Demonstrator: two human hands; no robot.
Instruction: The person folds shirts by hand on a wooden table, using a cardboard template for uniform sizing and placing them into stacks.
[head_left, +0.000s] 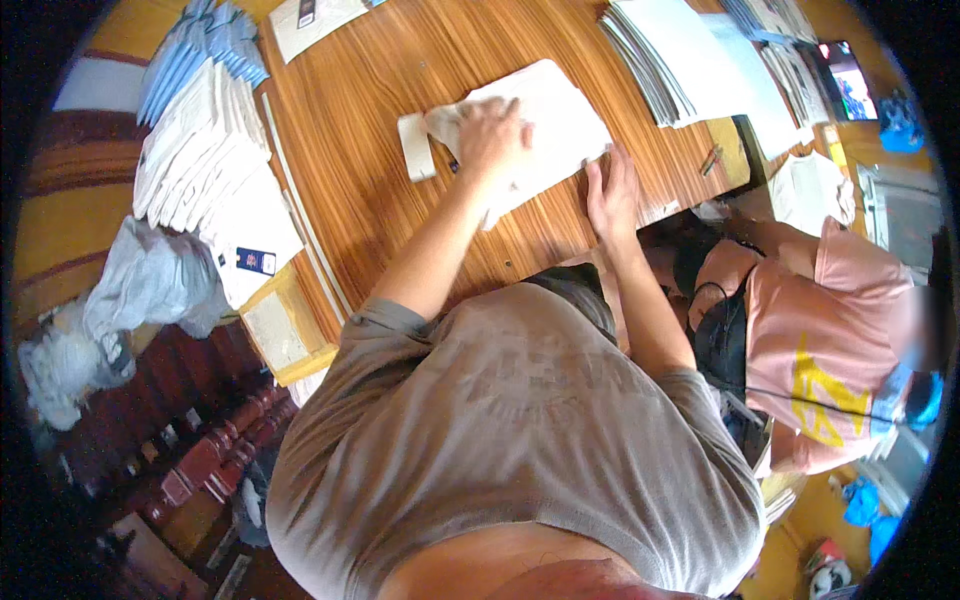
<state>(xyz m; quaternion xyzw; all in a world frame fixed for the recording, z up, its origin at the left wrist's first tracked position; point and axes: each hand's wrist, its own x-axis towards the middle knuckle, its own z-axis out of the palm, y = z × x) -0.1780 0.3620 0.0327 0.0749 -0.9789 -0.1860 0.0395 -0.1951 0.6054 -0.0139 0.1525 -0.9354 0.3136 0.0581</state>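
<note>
A white folded garment lies on the wood-grain table in front of me. My left hand rests on its left part, palm down with the fingers stretched over the cloth. At the garment's lower right edge, my right hand touches the border with its fingers extended and the thumb apart. Close to the left hand lies a white rounded rectangular object, whose kind I cannot make out. A small dark piece by my left wrist is mostly hidden.
Stacked white garments and blue folded garments line the table's left side. Flat white sheets are piled at the far right. A person in a pink shirt is close on my right. A lit screen stands beyond.
</note>
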